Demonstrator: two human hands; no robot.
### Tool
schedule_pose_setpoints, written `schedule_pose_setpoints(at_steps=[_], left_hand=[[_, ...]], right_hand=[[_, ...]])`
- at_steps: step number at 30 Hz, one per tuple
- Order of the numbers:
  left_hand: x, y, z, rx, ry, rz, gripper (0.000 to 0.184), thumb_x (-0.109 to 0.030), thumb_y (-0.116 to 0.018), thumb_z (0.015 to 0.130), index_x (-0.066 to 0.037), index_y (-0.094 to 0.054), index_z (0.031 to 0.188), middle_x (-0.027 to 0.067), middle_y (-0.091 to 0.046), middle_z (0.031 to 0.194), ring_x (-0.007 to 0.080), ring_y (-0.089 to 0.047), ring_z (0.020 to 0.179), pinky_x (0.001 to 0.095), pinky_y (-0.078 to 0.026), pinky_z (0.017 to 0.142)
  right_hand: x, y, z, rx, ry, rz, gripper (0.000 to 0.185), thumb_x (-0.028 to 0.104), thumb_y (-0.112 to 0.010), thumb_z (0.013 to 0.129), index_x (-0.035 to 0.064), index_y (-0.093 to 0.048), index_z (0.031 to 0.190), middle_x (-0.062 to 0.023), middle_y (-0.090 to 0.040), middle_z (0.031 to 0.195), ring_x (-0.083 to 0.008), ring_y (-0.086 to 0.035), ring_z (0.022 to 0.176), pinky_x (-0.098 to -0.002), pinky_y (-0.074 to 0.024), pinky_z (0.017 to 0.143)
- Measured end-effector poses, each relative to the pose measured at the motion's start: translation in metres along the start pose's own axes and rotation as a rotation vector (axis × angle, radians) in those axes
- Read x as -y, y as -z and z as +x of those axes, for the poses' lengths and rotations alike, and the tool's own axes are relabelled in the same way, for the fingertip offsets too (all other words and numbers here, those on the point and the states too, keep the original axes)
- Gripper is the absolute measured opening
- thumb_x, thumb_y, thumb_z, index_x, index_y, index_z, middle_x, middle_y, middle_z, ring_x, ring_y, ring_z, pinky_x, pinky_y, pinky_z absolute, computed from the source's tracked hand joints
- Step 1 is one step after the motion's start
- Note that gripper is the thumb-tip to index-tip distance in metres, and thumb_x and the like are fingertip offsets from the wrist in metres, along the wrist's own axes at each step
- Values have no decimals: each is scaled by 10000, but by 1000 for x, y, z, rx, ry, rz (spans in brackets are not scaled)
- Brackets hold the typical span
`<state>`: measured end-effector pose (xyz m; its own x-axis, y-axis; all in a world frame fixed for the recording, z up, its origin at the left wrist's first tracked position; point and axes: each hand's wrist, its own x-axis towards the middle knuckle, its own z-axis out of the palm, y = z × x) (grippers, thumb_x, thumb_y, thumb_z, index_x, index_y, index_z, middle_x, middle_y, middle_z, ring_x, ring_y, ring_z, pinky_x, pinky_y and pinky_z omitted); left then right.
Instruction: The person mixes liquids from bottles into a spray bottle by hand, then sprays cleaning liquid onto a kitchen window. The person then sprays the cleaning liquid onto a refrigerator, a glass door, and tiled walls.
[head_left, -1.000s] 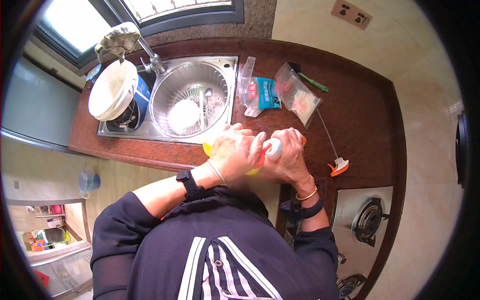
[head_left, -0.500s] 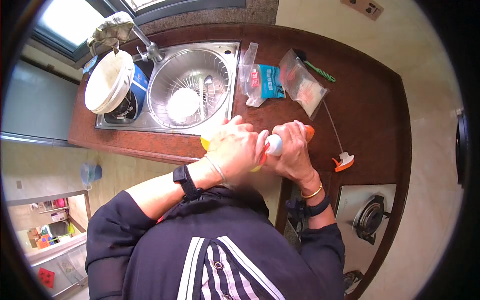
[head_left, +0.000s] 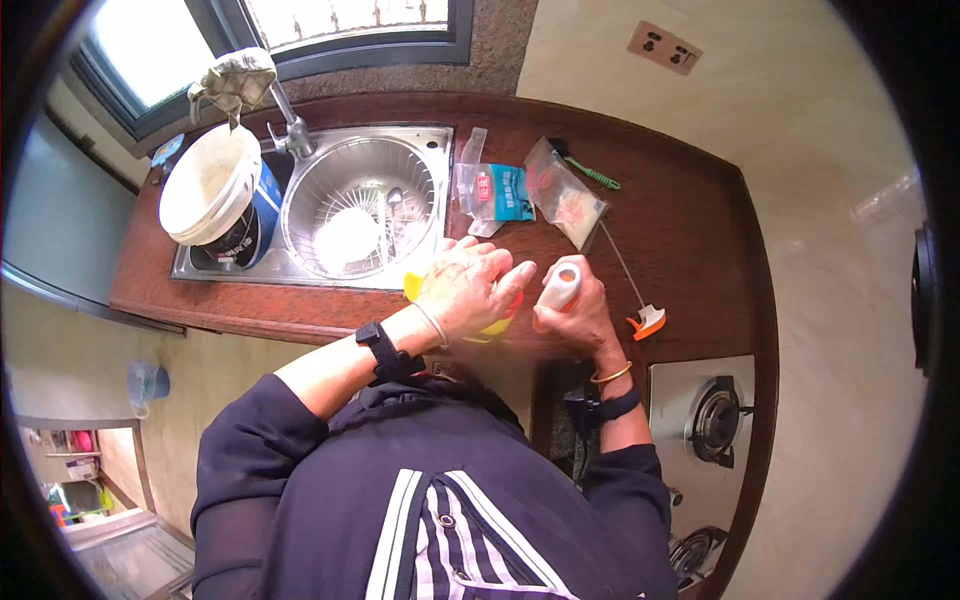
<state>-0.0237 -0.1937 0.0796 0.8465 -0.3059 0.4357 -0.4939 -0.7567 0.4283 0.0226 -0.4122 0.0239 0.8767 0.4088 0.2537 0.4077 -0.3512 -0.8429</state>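
Observation:
My left hand [head_left: 468, 288] is wrapped over a yellow container [head_left: 412, 287] with some red at its thumb side; most of it is hidden under the palm. Just to the right, my right hand [head_left: 580, 312] grips a white bottle [head_left: 562, 287], whose open round neck points up. The two hands are apart. An orange and white spray head [head_left: 649, 322] with a long thin tube lies on the counter right of my right hand. Behind the hands lie a blue and clear packet [head_left: 507, 193] and a clear bag with white contents [head_left: 575, 212].
A steel sink [head_left: 365, 205] with a wire basket is at the left, beside a white bucket [head_left: 212, 185] and a faucet [head_left: 293, 135] with a cloth on it. A green-handled brush [head_left: 597, 176] lies at the back. A gas stove [head_left: 700, 410] stands at the right.
The hands have moved apart. The white bottle, earlier lying sideways against my left hand, is now tilted up with its neck in view. The camera view has shifted.

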Motion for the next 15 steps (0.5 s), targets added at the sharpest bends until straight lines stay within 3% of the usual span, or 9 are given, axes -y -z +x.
schedule_pose_setpoints(at_steps=[3, 7, 8, 11, 14, 15], left_hand=[[7, -2, 1, 23, 122, -176, 327, -342, -544, 950, -60, -639, 816, 133, -603, 782, 328, -569, 795, 445, -428, 733], [13, 6, 5, 12, 214, -485, 417, -440, -548, 949, -47, -669, 878, 140, -633, 727, 285, -625, 702, 387, -481, 632], [17, 6, 6, 52, 257, -535, 404, -420, -542, 962, -42, -660, 880, 104, -628, 748, 231, -614, 716, 358, -481, 656], [26, 4, 10, 136, 403, -763, 325, -359, -563, 981, -49, -639, 923, -19, -612, 806, 68, -562, 754, 261, -482, 712], [34, 1, 19, 164, 428, -903, 251, -307, -610, 963, -59, -637, 945, -29, -598, 782, 64, -550, 745, 239, -478, 719], [36, 0, 24, 172, 384, -905, 267, -294, -680, 917, -67, -609, 1038, 3, -599, 884, 77, -547, 785, 223, -472, 725]], right_hand=[[1, 10, -2, -6, -79, 234, 436, 87, -756, 643, 79, -517, 1008, -27, -602, 889, -132, -609, 824, -308, -517, 757], [-3, 33, 12, -61, -80, 364, 356, 35, -710, 659, 53, -554, 978, -21, -604, 890, -120, -604, 821, -295, -517, 760], [0, 38, 15, -75, -54, 345, 304, 70, -679, 676, 62, -553, 952, -3, -575, 872, -102, -583, 774, -247, -485, 697], [12, 53, 29, -103, -46, 355, 332, 37, -678, 670, 52, -547, 974, -26, -595, 893, -124, -597, 801, -283, -499, 737], [34, 55, 47, -214, -40, 450, 357, 17, -686, 668, 48, -542, 994, -42, -608, 904, -146, -606, 828, -303, -500, 777], [43, 56, 53, -190, -44, 436, 365, 1, -687, 676, 45, -538, 1006, -54, -613, 902, -160, -611, 846, -311, -497, 801]])
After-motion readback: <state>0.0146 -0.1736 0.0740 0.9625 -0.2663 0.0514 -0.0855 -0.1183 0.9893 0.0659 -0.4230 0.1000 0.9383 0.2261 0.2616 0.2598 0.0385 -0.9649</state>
